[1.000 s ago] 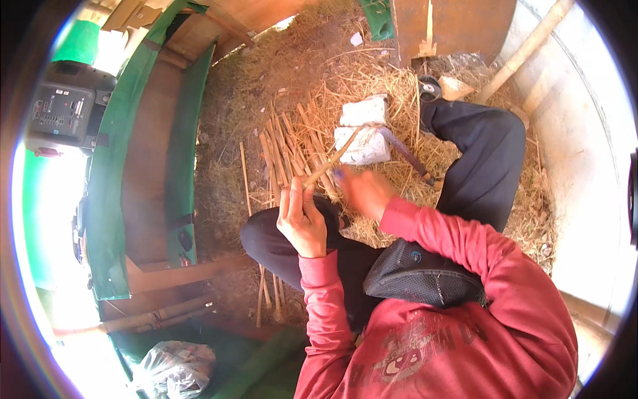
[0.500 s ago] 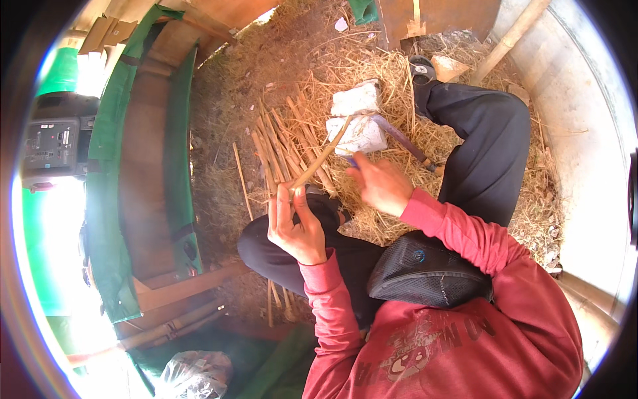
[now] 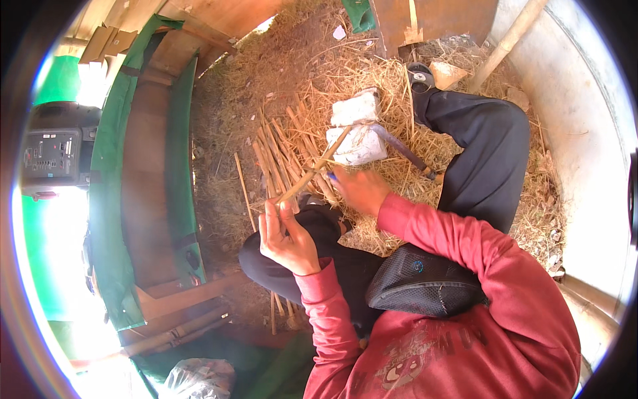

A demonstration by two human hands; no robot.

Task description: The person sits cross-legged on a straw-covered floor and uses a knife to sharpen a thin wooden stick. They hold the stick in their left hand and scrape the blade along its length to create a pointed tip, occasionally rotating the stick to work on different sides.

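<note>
Your left hand (image 3: 287, 234) raised over knee, fingers curled around stick (image 3: 312, 174) near end. Your right hand (image 3: 360, 189) fisted on knife (image 3: 399, 147), pressed against stick above straw (image 3: 372, 86).

The ground (image 3: 266, 73) is covered with dry yellow straw (image 3: 531, 219) and brown dirt. A long wooden bench (image 3: 149, 173) with green cloth (image 3: 106, 219) along its edges is seen on the left. A pale curved wall (image 3: 585, 153) is seen on the right. Wooden boards (image 3: 438, 16) are stood at the top. Bright sunlight is let in at the far left.
</note>
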